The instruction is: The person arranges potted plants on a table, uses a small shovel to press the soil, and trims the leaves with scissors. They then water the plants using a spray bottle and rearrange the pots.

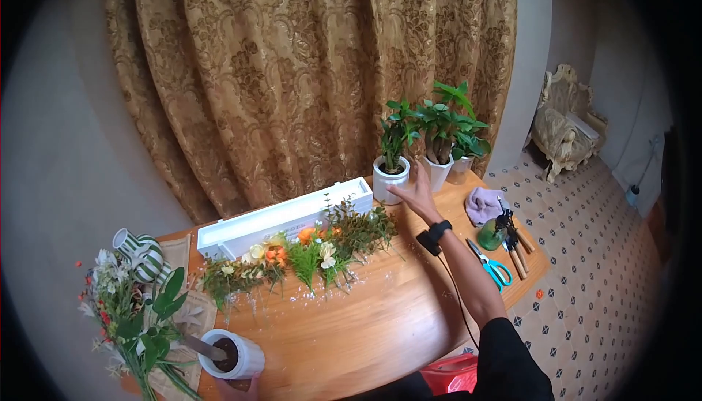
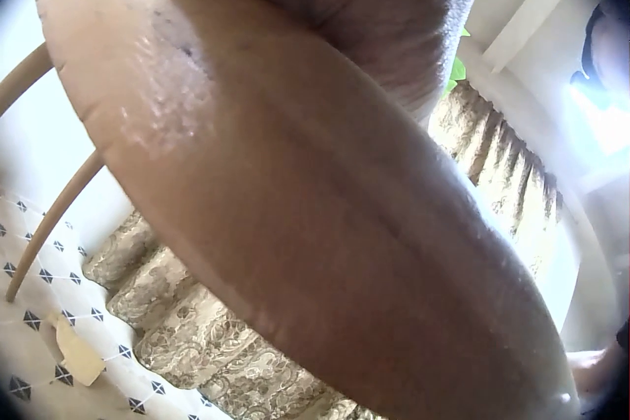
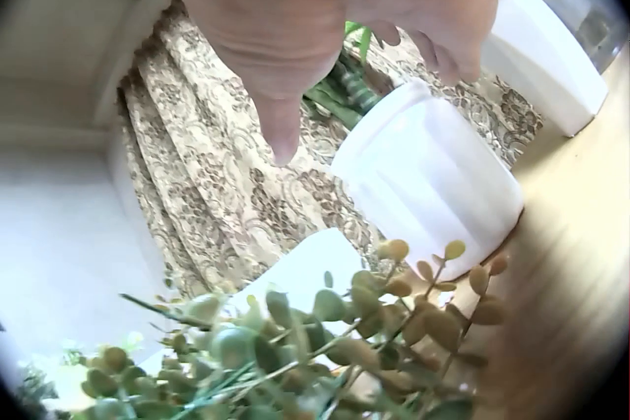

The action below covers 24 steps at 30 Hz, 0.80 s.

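Note:
My right hand reaches to a white pot holding a leafy plant at the back of the table. In the right wrist view the thumb is spread away from the fingers, just over that pot. At the near left, my left hand holds another white pot low down, with a thick brown stem leaning left out of its soil. Most of the left hand is hidden or out of frame; in the left wrist view only skin near the wrist shows.
A long white planter box stands behind cut flowers and greenery. More flowers and a striped vase are at left. On the right lie scissors, a purple cloth and tools. Two more plants stand at the back right.

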{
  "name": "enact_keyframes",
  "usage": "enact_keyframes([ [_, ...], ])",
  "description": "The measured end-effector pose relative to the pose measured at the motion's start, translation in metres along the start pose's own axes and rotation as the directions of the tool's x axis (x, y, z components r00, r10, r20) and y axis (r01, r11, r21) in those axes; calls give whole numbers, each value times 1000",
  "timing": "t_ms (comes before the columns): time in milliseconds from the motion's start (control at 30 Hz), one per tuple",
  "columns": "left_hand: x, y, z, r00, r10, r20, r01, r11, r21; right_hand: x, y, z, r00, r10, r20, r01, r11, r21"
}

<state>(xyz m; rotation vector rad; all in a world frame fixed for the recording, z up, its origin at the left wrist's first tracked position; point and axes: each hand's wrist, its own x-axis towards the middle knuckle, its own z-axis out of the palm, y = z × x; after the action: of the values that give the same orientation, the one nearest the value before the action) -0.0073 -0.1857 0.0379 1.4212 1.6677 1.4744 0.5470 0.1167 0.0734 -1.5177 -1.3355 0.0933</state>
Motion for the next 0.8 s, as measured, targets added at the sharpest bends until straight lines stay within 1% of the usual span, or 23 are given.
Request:
enact_keyframes([
  [33, 1, 2, -1, 1000, -5, -4, 5, 1000, 2, -12, -3, -8, 1000, 13, 0, -13, 999, 52],
  [67, 4, 3, 0, 999, 35, 3, -35, 999, -1, -27, -9, -14, 1000, 25, 4, -26, 994, 104],
  [100, 4, 0, 0, 997, 74, 6, -74, 997, -4, -43, -24, -22, 1000, 22, 17, -24, 994, 107],
  [133, 1, -29, 2, 999, -34, 30, 39, 981, -190, -61, -45, -34, 997, 39, 63, -49, 985, 166],
  [167, 3, -39, 2, 999, -47, 13, 48, 982, -185, -80, -66, -43, 992, 53, 115, -78, 971, 225],
  [200, 5, -48, -1, 998, -46, 34, 52, 978, -203, -98, -82, -49, 990, 46, 137, -78, 969, 233],
  [233, 6, -52, -5, 998, -44, 54, 55, 974, -219, -117, -96, -54, 975, 9, 221, -80, 946, 315],
  [267, 9, -41, -5, 998, -39, 55, 47, 988, -147, -135, -114, -61, 953, -35, 301, -91, 915, 393],
  [300, 10, -27, -6, 992, -98, 79, 107, 987, -118, -151, -139, -66, 927, -51, 372, -115, 905, 410],
  [333, 13, -2, -3, 987, -142, 80, 154, 975, -161, -166, -158, -70, 891, -74, 448, -123, 911, 394],
  [367, 14, 12, -1, 979, -185, 86, 199, 959, -204, -181, -174, -72, 849, -93, 520, -129, 918, 375],
  [400, 11, 8, 0, 978, -192, 78, 204, 958, -202, -196, -185, -69, 811, -125, 571, -128, 915, 382],
  [467, 12, -5, 6, 996, -48, 79, 56, 993, -105, -217, -210, -61, 728, -207, 653, -97, 913, 397],
  [500, 10, -1, 7, 996, -51, 75, 59, 993, -104, -227, -217, -54, 675, -235, 700, -77, 921, 383],
  [567, 4, 10, 15, 979, -22, 203, 3, 995, 95, -248, -232, -39, 582, -251, 774, -66, 933, 353],
  [600, 1, 13, 23, 979, 25, 204, -26, 1000, 4, -257, -236, -32, 577, -250, 777, -69, 934, 351],
  [667, -4, 17, 34, 970, 45, 240, -55, 998, 33, -274, -240, -16, 531, -285, 798, -50, 929, 366],
  [700, -5, 22, 40, 962, 67, 265, -82, 996, 44, -280, -241, -10, 529, -284, 800, -51, 930, 364],
  [733, -7, 31, 43, 955, 30, 296, -56, 995, 79, -284, -241, -4, 533, -303, 790, -23, 928, 372],
  [767, -9, 36, 49, 955, 79, 287, -107, 991, 83, -288, -243, -1, 537, -320, 780, 4, 926, 377],
  [800, -11, 42, 52, 942, 45, 333, -71, 995, 67, -288, -249, -1, 552, -345, 759, -7, 908, 418],
])
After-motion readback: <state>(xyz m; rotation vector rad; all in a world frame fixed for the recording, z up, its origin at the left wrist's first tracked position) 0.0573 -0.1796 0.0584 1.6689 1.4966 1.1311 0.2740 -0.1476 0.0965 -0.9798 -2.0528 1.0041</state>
